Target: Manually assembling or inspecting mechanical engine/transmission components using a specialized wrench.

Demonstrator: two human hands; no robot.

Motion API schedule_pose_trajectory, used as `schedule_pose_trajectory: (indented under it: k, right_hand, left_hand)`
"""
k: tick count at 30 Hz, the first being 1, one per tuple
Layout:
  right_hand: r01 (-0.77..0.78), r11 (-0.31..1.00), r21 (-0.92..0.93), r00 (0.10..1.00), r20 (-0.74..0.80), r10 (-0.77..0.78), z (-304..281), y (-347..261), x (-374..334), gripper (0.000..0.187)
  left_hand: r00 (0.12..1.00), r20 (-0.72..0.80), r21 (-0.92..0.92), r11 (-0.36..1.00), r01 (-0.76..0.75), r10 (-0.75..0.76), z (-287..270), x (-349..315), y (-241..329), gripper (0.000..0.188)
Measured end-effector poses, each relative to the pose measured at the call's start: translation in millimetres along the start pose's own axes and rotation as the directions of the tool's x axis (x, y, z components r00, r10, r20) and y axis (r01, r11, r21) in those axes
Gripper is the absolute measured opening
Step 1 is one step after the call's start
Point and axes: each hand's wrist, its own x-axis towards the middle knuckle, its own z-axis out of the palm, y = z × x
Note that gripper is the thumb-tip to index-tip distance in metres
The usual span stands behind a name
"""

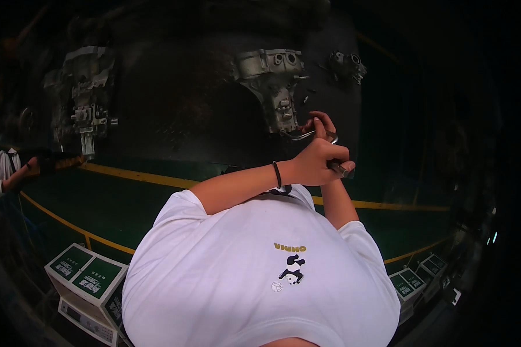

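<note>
My left hand (pixel 320 161) is closed around the end of a bent, shiny metal crank tool (pixel 298 138) that looks like a speed wrench; its butt sticks out beside the fingers. Farther out, my right hand (pixel 323 122) has its fingers curled at the tool's curved middle, with my left hand partly in front of its wrist. The tool's far tip meets the near end of a grey metal gearbox housing (pixel 266 72) on the dark bench. Whether the tip sits on a bolt is too small to tell.
Small metal pieces (pixel 305 99) lie right of the housing, and a smaller metal casting (pixel 346 66) stands at the bench's far right. Another gearbox assembly (pixel 87 95) is at the left, near a person in white (pixel 0 173). Green-and-white cabinets (pixel 87 272) stand behind me.
</note>
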Motion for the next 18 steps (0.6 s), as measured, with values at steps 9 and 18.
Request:
schedule_pose_trajectory:
  k: [9,18]
  right_hand:
    - [0.147,0.852,-0.502,0.988,0.107,-0.107,-21.4,13.0,-36.3,0.028]
    - [0.688,0.37,-0.624,0.709,0.686,-0.163,32.6,-6.0,-67.0,0.028]
  left_hand:
    - [0.976,-0.146,-0.091,0.985,0.147,-0.16,-40.8,10.7,-7.7,0.027]
    - [0.906,0.346,-0.049,0.959,0.279,-0.246,-10.0,33.6,-6.7,0.038]
